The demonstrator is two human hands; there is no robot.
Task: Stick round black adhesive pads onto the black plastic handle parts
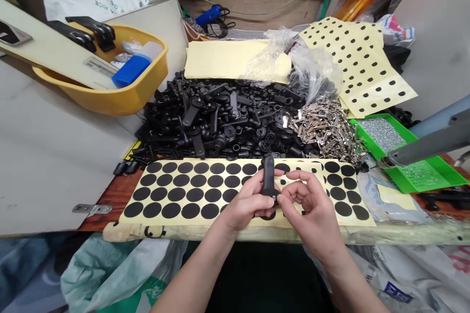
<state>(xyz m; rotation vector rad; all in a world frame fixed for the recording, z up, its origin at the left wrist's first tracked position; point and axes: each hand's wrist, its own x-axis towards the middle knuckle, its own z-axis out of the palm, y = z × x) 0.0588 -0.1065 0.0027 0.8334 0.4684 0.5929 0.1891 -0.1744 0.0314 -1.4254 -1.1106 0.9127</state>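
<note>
My left hand (246, 204) is closed around a black plastic part (269, 176) with a long arm and a rounded base, held upright above the sticker sheets. A small bright spot shows on its base, beside my left thumb. The thumb and index finger of my right hand (308, 203) come close to the right side of that base. Whether they pinch some small piece there is too small to tell. Below both hands lies a pale yellow sheet of large round black stickers (223, 195). A narrower sheet with smaller black dots (315, 170) lies partly under my right hand.
Behind the sheets is a heap of black plastic parts (215, 117), with a pile of metal clips (325, 129) at its right. Green trays (428, 176) of small shiny pieces stand at right, near a grey metal arm (426, 149). A yellow bin (121, 100) hangs over the left.
</note>
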